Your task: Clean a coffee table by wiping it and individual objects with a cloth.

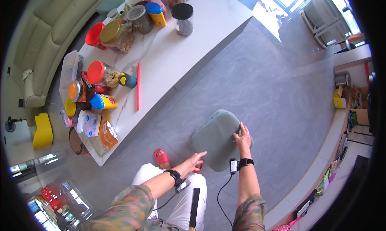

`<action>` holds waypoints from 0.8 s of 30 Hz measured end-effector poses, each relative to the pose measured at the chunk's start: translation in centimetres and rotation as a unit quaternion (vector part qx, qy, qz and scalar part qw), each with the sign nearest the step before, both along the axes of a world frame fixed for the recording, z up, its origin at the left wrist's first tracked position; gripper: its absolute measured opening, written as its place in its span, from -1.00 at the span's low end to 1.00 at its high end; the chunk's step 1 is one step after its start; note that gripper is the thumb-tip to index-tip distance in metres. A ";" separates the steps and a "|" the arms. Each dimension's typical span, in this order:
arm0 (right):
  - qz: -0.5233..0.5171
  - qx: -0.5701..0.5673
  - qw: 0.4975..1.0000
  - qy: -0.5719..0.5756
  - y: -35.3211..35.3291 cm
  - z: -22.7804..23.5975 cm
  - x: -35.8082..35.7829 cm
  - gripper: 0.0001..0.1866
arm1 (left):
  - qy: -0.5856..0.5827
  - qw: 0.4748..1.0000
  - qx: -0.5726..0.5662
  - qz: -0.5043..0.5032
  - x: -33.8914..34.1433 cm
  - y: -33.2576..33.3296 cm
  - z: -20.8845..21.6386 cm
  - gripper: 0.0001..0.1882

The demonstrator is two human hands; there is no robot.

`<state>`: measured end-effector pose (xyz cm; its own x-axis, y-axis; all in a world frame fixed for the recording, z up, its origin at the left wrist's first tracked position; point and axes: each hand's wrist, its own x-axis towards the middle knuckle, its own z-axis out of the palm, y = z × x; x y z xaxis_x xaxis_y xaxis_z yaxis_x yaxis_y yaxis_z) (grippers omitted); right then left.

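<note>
A grey-green stool (215, 140) with a smooth top and rounded corners is on the floor ahead of my legs. My right hand (243, 140) is closed at its right edge, thumb over the top and fingers along the side. A small pale patch shows between thumb and fingers; what it is I cannot make out. My left hand (195, 162) is at the stool's near left side, fingers apart and index finger stretched toward it. It holds nothing, and I cannot tell whether it touches the stool. Each wrist has a black strap with a small cabled device.
To the left stands a white marble-look table (177, 46) crowded with jars, including a red-lidded jar (102, 73), and a red stick (138, 86). Behind it is a beige sofa (44, 34). A red slipper (162, 158) is on my foot. Low shelving (321, 166) lines the right.
</note>
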<state>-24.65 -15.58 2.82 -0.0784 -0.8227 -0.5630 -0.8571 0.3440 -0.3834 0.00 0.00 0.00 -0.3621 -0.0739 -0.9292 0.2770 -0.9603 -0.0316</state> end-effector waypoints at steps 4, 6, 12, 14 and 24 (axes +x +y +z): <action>-0.028 -0.047 0.996 0.073 -0.3 2.0 0.5 -0.36 | -0.061 0.978 -0.090 -0.176 1.6 -2.4 4.8 -0.11; 0.001 -0.079 0.996 0.042 1.5 2.7 2.0 -0.62 | -0.151 0.915 -0.245 -0.282 6.1 -1.3 6.5 -0.37; 0.275 0.312 0.909 0.016 16.7 10.2 2.1 -0.50 | -0.098 0.624 -0.270 -0.727 18.6 5.0 23.3 -0.31; 0.372 0.490 0.788 -0.021 17.9 20.8 7.0 -0.28 | -0.002 0.573 -0.171 -0.802 20.8 10.2 28.3 -0.09; 0.188 0.629 0.677 -0.334 32.8 29.9 5.7 -0.62 | 0.226 0.719 -0.239 -0.612 23.5 18.7 31.0 -0.72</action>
